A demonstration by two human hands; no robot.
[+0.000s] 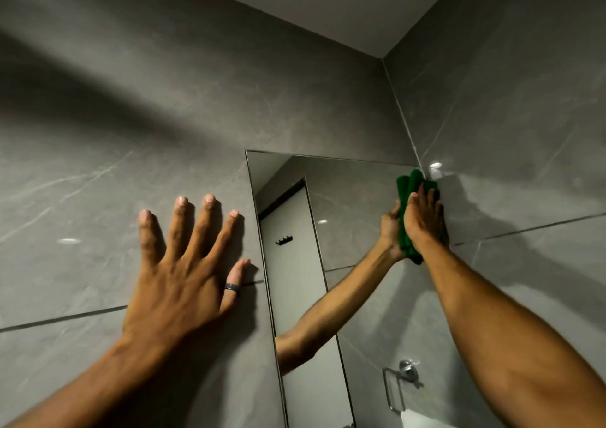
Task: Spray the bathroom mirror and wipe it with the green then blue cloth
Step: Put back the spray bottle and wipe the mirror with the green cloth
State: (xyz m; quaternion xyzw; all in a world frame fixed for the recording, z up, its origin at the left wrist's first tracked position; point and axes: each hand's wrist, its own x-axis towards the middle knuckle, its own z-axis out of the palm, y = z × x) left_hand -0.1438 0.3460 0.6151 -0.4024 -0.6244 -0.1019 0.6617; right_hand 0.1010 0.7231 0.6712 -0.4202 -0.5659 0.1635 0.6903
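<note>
Right hand [423,217] presses bunched green terry cloth [408,186] flat against top right corner of frameless rectangular wall mirror [354,198]; left hand [178,270] empty, fingers splayed wide on smooth grey veined wall tile [82,198], dark ring [231,287] on thumb

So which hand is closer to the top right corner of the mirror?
Right. The right hand presses the green cloth just below that corner of the mirror; the left hand lies flat on the wall beyond its left edge.
</note>
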